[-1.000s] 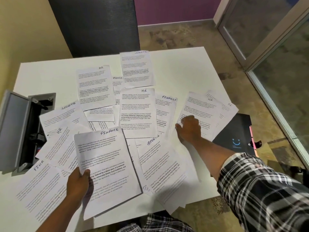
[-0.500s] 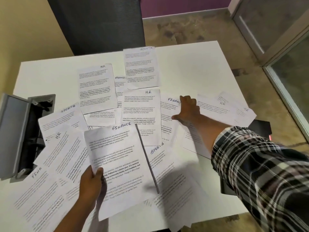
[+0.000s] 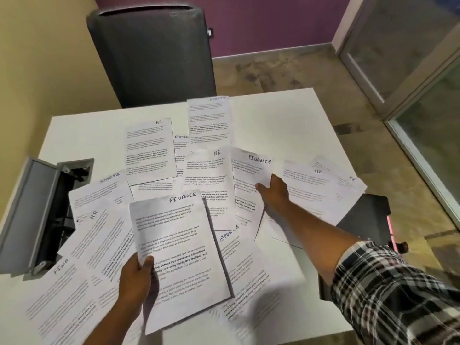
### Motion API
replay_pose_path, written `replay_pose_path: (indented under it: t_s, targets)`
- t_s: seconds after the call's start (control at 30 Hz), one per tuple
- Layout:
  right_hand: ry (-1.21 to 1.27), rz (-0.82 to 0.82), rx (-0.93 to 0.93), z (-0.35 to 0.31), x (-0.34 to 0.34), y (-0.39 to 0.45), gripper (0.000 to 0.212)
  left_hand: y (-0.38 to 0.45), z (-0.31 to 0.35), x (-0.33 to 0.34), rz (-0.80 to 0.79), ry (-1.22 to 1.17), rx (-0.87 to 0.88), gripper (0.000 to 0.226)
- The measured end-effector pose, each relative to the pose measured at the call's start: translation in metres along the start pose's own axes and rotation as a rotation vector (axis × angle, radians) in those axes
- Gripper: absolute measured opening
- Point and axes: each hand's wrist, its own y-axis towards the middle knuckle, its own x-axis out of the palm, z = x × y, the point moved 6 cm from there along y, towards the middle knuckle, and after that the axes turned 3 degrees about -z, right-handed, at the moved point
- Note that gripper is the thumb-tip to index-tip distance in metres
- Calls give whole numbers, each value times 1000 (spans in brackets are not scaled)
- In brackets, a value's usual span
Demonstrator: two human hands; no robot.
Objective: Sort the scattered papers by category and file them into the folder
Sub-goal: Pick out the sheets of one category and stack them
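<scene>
I am watching the right hand (image 3: 272, 192) pinching the right edge of a second FINANCE sheet (image 3: 249, 185), thumb on top and fingers curled beneath, with its top edge curling up off the table (image 3: 286, 115) near mid-table. The left hand (image 3: 135, 275) is gripping the held FINANCE sheet (image 3: 179, 247) at its lower left edge, thumb over the print, above the near edge.

Key relation: the sheet in the right hand is lying up and to the right of the held one, both long axes running roughly away from me, headings at the far end. Judgement: the right hand is carrying its sheet toward the left hand's, so a leftward, nearward sweep should stack them without turning either.

The black folder (image 3: 366, 215) is lying at the table's right edge, partly under the two HR sheets (image 3: 321, 188), nearer the right hand. SPORTS, HR and ADMIN sheets are lying spread across the table.

Versus half a second ago: the right hand was pressing flat on this sheet; now it is gripping it and the top edge is lifting. The left hand's hold is unchanged.
</scene>
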Motion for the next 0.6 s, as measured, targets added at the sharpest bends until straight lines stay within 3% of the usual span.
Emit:
replay_pose_path:
  t_s: [0.33,0.6]
  targets:
    - [14,250,-152,-51,-103,-54,39,-12,22,-7,0,-97,73,8]
    - [371,510,-328,-121,-146,-139,37,0,41,-25,-36,-109,186,19]
